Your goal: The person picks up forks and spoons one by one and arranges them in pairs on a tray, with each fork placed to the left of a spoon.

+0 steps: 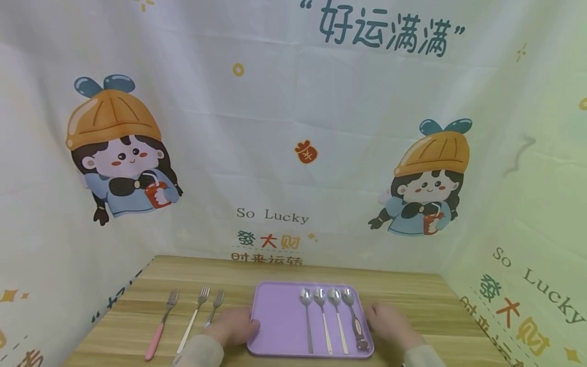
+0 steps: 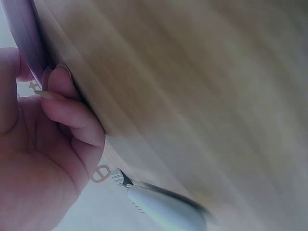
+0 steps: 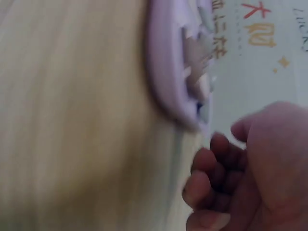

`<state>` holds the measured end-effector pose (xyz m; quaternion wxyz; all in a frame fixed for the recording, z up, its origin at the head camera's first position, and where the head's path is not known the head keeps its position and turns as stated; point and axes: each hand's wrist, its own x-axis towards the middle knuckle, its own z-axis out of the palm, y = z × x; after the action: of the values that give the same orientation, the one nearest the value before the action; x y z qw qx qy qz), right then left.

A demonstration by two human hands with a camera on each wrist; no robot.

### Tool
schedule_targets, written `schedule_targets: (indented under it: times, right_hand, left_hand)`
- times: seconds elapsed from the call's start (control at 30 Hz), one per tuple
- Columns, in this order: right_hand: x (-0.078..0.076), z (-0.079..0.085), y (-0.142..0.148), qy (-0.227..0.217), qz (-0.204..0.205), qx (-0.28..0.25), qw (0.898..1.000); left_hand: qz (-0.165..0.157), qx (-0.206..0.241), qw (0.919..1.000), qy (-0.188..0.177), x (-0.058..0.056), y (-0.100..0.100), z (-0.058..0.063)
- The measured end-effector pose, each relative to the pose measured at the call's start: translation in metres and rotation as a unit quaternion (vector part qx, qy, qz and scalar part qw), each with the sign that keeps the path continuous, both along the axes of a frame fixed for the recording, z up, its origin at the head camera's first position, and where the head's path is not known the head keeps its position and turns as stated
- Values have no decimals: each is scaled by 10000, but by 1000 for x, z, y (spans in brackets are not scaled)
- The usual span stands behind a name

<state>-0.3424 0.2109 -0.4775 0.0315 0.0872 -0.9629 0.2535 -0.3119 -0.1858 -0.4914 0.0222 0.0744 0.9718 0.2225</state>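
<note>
A purple tray (image 1: 276,318) lies on the table with several metal spoons side by side on its right half. The rightmost spoon (image 1: 356,323) has a brown handle ending in a bear shape. At the tray's left rim, my left hand (image 1: 233,325) grips the edge between thumb and curled fingers, as the left wrist view also shows. My right hand (image 1: 389,322) is beside the right rim with fingers loosely bent. In the right wrist view a small gap separates that hand (image 3: 240,178) from the tray (image 3: 166,62), and it holds nothing.
Left of the tray lie a pink-handled fork (image 1: 158,331), a white-handled fork (image 1: 191,321) and a third fork (image 1: 216,303), partly covered by my left hand. A printed cloth (image 1: 293,178) hangs behind and along both sides of the wooden table (image 1: 220,272).
</note>
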Motion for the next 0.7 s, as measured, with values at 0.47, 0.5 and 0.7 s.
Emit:
schedule_targets:
  times: [0.47, 0.5, 0.7]
  right_hand:
    - [-3, -23, 9, 152, 607, 441, 9971]
    - [-3, -25, 10, 178, 635, 463, 9968]
    - [2, -20, 7, 152, 562, 445, 9973]
  left_hand:
    - [-68, 44, 10000, 19, -3, 0, -2]
    - [-60, 54, 10000, 13, -3, 0, -2]
    - [-60, 7, 10000, 37, -4, -1, -3]
